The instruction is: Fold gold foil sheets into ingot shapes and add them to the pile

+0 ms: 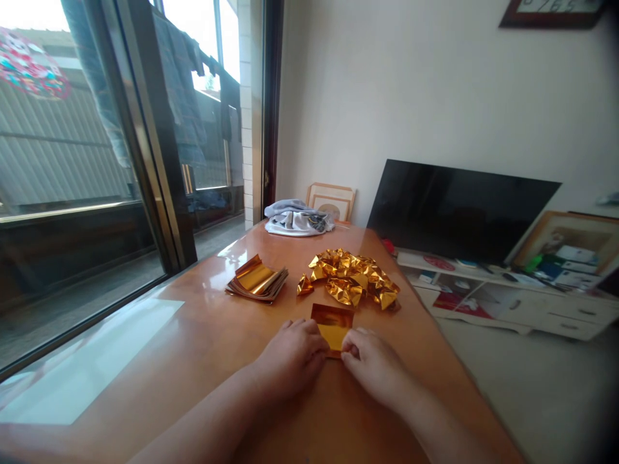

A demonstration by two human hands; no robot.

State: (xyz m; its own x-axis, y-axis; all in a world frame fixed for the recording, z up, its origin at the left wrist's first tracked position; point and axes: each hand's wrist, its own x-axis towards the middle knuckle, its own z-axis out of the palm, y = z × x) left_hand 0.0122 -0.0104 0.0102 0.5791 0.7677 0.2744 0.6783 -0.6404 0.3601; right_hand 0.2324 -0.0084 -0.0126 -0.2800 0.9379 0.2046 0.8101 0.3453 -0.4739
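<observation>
A sheet of shiny gold foil paper [333,325] lies on the wooden table in front of me. My left hand [297,351] grips its near left corner with curled fingers. At the near right corner, my right hand [370,361] pinches the same sheet. Beyond the hands, to the right, is a heap of folded gold paper pieces [351,274], with one small piece [304,284] just left of it. A stack of gold foil sheets [257,280] sits to the left, its top sheet curling up.
Folded cloth [297,219] lies at the table's [232,386] far end, before some frames [333,196]. A glass sliding door [145,148] runs along the left. To the right stand a large television [459,209] and a white low cabinet [512,303].
</observation>
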